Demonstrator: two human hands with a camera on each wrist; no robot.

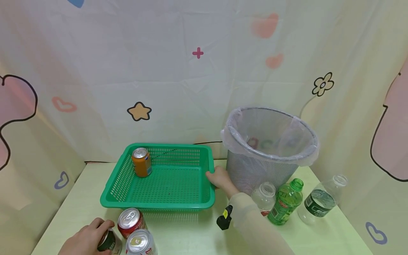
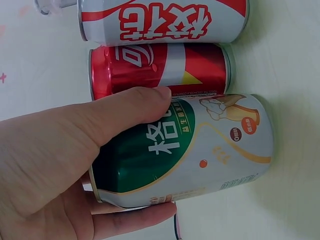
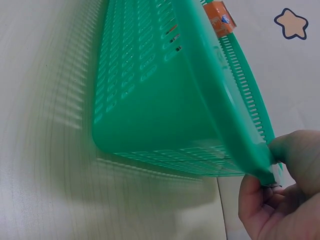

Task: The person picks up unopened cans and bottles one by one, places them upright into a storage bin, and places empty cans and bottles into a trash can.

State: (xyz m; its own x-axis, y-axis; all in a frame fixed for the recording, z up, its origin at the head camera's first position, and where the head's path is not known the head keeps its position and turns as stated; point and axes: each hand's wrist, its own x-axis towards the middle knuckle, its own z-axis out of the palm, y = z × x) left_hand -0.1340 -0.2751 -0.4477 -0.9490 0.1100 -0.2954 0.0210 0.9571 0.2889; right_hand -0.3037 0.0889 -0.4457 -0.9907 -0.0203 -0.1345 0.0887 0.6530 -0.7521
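Note:
My left hand (image 1: 87,239) grips a green and white can (image 2: 200,150), thumb on one side and fingers on the other. Beside that can stand a red cola can (image 1: 130,223) and a white can with red lettering (image 1: 140,242). With thumb and fingers, my right hand (image 1: 221,180) pinches the right rim of a green plastic basket (image 1: 159,205); the right wrist view shows the grip at the rim (image 3: 240,140). An orange can (image 1: 141,164) stands upright inside the basket, at its back left corner.
Right of the basket stands a mesh trash bin (image 1: 261,170) with a clear liner. In front of it are a clear bottle (image 1: 264,196), a green bottle (image 1: 285,202) and a clear bottle with a dark label (image 1: 320,202). A printed curtain (image 1: 178,71) hangs behind the table.

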